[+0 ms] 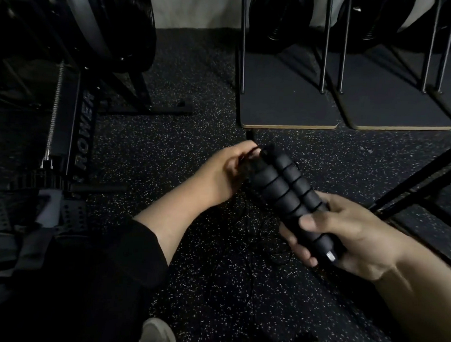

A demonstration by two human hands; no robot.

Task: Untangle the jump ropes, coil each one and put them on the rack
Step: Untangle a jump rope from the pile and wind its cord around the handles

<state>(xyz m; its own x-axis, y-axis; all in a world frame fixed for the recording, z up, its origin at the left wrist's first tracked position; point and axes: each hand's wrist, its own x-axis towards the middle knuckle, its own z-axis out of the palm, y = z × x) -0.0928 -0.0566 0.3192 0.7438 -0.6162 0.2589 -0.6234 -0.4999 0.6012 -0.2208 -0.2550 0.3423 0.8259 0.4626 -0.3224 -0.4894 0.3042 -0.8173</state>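
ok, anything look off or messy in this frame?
Yes: loose black cord lies in a tangle on the floor below the hands. The right hand holds two foam handles with cord wrapped round them; the left hand pinches cord at their top.
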